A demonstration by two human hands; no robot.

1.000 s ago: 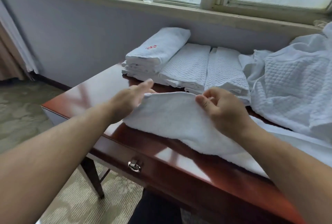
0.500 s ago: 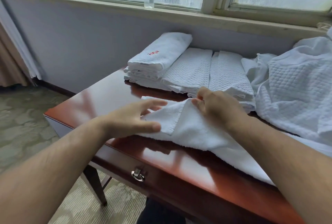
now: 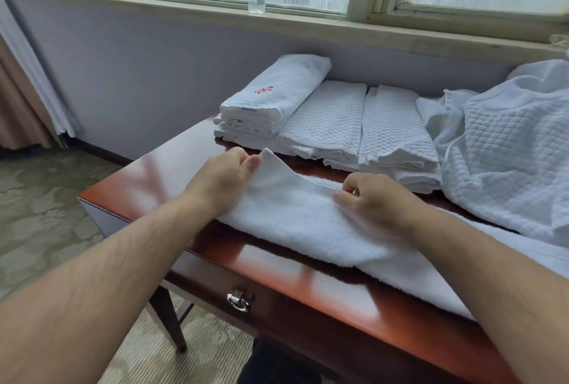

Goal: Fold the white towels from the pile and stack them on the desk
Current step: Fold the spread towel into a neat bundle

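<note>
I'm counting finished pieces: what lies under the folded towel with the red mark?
The towel with the red mark tops a stack of folded white towels on the desk. Several layered edges show; the exact number is unclear, and the desk beneath is covered.

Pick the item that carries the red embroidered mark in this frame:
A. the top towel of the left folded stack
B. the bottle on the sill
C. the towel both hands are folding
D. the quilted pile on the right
A: the red mark sits on the top towel of the left folded stack, beyond the left hand.
</note>
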